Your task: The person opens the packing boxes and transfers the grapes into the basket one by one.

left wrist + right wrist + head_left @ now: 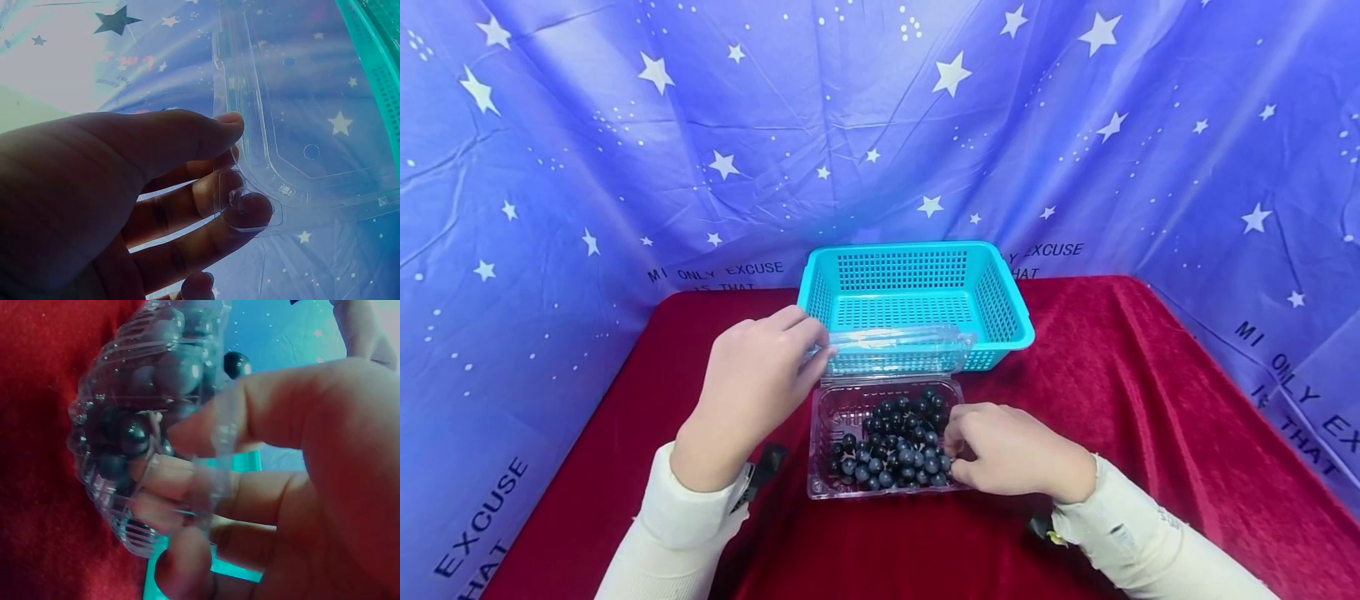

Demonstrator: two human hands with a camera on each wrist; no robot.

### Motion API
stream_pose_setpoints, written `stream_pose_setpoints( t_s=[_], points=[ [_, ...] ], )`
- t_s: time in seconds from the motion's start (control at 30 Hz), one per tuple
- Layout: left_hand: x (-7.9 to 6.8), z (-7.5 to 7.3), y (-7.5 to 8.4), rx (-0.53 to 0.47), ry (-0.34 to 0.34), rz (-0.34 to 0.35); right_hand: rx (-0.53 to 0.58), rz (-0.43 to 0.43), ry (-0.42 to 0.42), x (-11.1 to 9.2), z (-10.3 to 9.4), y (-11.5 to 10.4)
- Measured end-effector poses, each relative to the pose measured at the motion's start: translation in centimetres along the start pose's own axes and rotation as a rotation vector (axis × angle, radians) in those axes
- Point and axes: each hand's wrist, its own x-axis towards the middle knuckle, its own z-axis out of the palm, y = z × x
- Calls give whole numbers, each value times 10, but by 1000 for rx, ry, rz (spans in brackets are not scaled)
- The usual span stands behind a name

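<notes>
A clear plastic clamshell box (842, 410) lies on the cloth with its hinged lid (898, 354) raised at the back. Dark grapes (891, 454) on stems fill much of the box, mostly towards its front and right. My left hand (756, 379) pinches the lid's left corner, thumb on one side and fingertips behind the clear plastic in the left wrist view. Reaching over the right rim, my right hand (1018, 450) has thumb and fingertips inside the box. In the right wrist view they close around a thin stem (153, 440) among the grapes.
A turquoise plastic basket (1021, 337) with lattice walls stands right behind the box, partly seen through the lid. Red velvet cloth (1097, 392) covers the table. A blue curtain (820, 100) with white stars hangs behind and on both sides.
</notes>
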Motion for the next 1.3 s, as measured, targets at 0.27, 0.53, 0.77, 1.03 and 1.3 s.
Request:
stream_pose_setpoints(
  t_s=[0.27,0.53,0.77,1.03,1.3],
  points=[
    [0,0,0,-2,3,4,-3,47,19,4,7,2],
    [0,0,0,-9,-5,10,4,73,31,3,6,1],
    [0,-1,1,-6,-22,1,-8,75,85,4,6,-2],
    [1,-2,1,-6,-32,-4,26,62,142,5,6,-5],
    [1,-3,1,-7,-46,-12,113,-25,124,6,5,-3]
  ],
)
